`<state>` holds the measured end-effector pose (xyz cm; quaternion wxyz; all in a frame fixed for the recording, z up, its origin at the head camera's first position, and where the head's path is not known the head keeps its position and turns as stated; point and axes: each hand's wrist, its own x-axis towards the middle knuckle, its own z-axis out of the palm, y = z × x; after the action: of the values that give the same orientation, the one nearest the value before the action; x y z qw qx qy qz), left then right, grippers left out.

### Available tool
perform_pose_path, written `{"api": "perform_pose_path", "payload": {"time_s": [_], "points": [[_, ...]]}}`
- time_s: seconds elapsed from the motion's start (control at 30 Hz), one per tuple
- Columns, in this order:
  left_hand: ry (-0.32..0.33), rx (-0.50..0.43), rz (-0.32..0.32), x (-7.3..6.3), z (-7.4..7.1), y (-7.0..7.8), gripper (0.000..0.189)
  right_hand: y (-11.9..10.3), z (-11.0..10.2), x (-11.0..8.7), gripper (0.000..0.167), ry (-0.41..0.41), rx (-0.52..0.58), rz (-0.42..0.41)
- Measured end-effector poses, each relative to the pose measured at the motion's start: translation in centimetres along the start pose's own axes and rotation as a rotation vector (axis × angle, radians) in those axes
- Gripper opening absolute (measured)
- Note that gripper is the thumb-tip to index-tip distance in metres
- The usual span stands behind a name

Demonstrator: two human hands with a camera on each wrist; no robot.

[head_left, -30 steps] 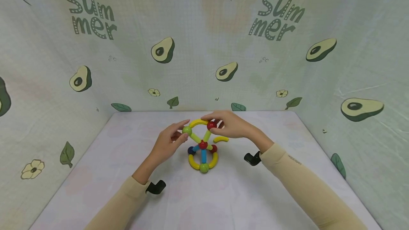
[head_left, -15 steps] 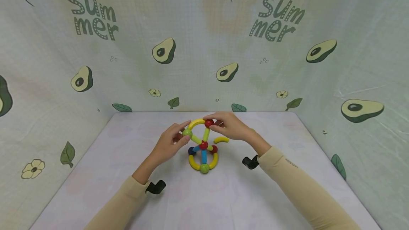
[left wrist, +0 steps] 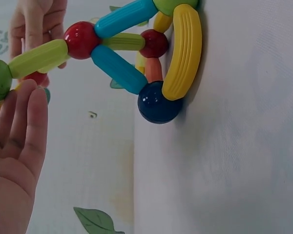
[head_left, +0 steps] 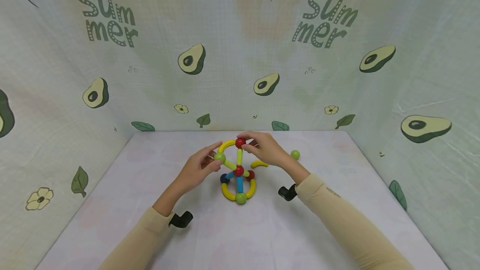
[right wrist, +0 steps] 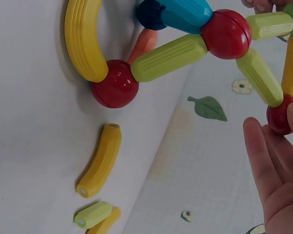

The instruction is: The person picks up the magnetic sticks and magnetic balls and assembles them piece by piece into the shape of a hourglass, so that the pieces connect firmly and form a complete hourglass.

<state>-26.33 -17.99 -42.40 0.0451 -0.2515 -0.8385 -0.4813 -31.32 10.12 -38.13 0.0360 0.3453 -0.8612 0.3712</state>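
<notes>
A construction of magnetic sticks and balls stands on the table, with a red centre ball (head_left: 238, 171) joining green and blue sticks. Its base has curved yellow sticks (right wrist: 84, 41), a dark blue ball (left wrist: 158, 103) and a green ball (head_left: 241, 198). My left hand (head_left: 196, 165) holds the upper left green ball (head_left: 219, 158) between thumb and fingers. On the other side, my right hand (head_left: 264, 148) pinches the upper red ball (head_left: 240, 143). A curved yellow stick (head_left: 226, 145) arches between these two raised balls, and green sticks run from them down to the centre.
A loose curved yellow stick (right wrist: 100, 161) lies behind the construction to the right. Beside it are a short green stick (right wrist: 94, 215) and another yellow stick (right wrist: 107, 223). A loose green ball (head_left: 295, 154) lies farther right. Printed cloth walls surround the table.
My right hand has shifted left with the upper red ball, bringing its green stick nearly upright. The left-held green ball has dropped slightly. The loose green ball has come out from behind my right arm.
</notes>
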Motion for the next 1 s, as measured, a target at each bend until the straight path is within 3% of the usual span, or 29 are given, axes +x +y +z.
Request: {"api": "perform_pose_path", "payload": {"time_s": [0.2, 0.6, 1.0], "points": [[-0.021, -0.076, -0.042, 0.1, -0.42, -0.22, 0.064, -0.29, 0.32, 0.16, 0.043, 0.012, 0.033, 0.002], [-0.04, -0.107, -0.097, 0.19, -0.47, -0.39, 0.071, -0.89, 0.73, 0.74, 0.041, 0.019, 0.052, 0.002], [-0.068, -0.118, -0.088, 0.25, -0.58, -0.26, 0.071, -0.85, 0.73, 0.6, 0.042, 0.018, 0.057, 0.018]]}}
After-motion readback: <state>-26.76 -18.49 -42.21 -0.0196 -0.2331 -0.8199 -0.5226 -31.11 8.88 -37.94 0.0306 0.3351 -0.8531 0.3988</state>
